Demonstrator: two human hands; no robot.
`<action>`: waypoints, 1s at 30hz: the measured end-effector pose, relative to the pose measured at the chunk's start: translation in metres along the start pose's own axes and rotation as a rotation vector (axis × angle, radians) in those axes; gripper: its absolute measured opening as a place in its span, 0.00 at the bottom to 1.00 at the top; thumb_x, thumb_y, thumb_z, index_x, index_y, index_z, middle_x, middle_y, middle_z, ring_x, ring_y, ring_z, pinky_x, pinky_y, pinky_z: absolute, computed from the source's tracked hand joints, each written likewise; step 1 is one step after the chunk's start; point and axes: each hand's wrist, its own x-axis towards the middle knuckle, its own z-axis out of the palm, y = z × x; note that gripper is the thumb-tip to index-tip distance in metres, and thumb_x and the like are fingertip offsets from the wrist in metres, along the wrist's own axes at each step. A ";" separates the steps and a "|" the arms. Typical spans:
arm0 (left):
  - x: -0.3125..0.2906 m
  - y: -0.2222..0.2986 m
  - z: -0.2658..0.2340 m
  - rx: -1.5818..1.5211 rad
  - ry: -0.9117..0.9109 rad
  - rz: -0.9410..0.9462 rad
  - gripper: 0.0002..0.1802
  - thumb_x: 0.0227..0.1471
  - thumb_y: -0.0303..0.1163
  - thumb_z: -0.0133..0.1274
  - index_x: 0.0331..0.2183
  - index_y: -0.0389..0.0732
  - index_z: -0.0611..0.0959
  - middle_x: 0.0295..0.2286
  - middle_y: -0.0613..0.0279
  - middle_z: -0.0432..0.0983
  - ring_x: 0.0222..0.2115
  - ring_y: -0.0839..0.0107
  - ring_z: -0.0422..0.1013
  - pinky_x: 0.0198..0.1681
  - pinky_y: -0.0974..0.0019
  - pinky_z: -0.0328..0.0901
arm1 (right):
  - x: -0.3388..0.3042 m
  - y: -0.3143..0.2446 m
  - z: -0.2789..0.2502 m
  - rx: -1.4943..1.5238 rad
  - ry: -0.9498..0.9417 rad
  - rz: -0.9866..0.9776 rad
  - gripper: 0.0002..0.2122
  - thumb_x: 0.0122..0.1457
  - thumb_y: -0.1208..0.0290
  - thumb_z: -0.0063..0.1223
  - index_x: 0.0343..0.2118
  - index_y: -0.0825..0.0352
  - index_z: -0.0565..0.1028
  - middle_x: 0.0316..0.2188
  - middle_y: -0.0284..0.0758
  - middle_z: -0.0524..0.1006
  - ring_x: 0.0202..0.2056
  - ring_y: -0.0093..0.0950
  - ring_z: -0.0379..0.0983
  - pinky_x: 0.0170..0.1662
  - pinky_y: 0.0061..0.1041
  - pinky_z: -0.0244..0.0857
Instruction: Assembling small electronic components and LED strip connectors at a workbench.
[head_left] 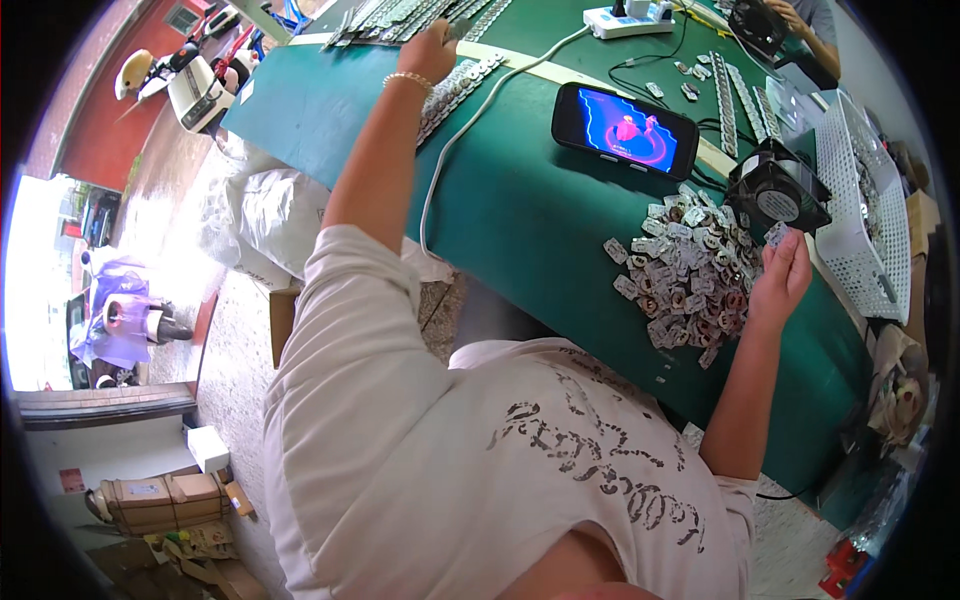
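My left hand (430, 55), with a beaded bracelet at the wrist, reaches to the far left of the green table. Its fingers are closed around something greyish, too small and partly hidden to name. Just beside it lie long rows of small metallic parts (462, 95), with a larger batch of strips (385, 22) behind. On the right, my right hand (782, 282) pinches one small flat metallic part (776, 234) between thumb and fingers. A loose heap of similar parts (690, 265) spreads on the table next to that hand.
A phone (628, 128) showing a bright picture is propped behind the heap, beside a black fan (778, 188). A white perforated basket (868, 215) stands at right. A white cable (470, 125) runs from a power strip (628, 20). Another person's hand (790, 18) shows at far right.
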 end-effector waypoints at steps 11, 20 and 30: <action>-0.120 0.240 -0.073 -0.445 -0.438 0.569 0.16 0.54 0.32 0.50 0.44 0.37 0.73 0.25 0.51 0.72 0.24 0.65 0.68 0.31 0.65 0.64 | -0.019 -0.027 0.016 0.093 -0.135 0.048 0.12 0.63 0.65 0.44 0.27 0.68 0.70 0.18 0.22 0.64 0.22 0.12 0.56 0.23 0.17 0.52; -0.173 0.320 0.021 -0.558 -0.229 0.610 0.09 0.51 0.32 0.50 0.36 0.40 0.76 0.19 0.51 0.73 0.22 0.50 0.70 0.23 0.55 0.62 | 0.000 -0.012 0.013 0.144 -0.121 0.134 0.13 0.63 0.64 0.44 0.26 0.69 0.69 0.15 0.21 0.57 0.18 0.12 0.50 0.20 0.17 0.44; -0.172 0.327 0.040 -0.456 -0.220 0.591 0.10 0.51 0.34 0.49 0.36 0.42 0.77 0.20 0.52 0.74 0.23 0.51 0.71 0.24 0.54 0.64 | 0.010 0.009 0.005 -0.008 -0.162 0.098 0.14 0.64 0.62 0.43 0.26 0.69 0.70 0.14 0.21 0.56 0.17 0.12 0.49 0.20 0.18 0.44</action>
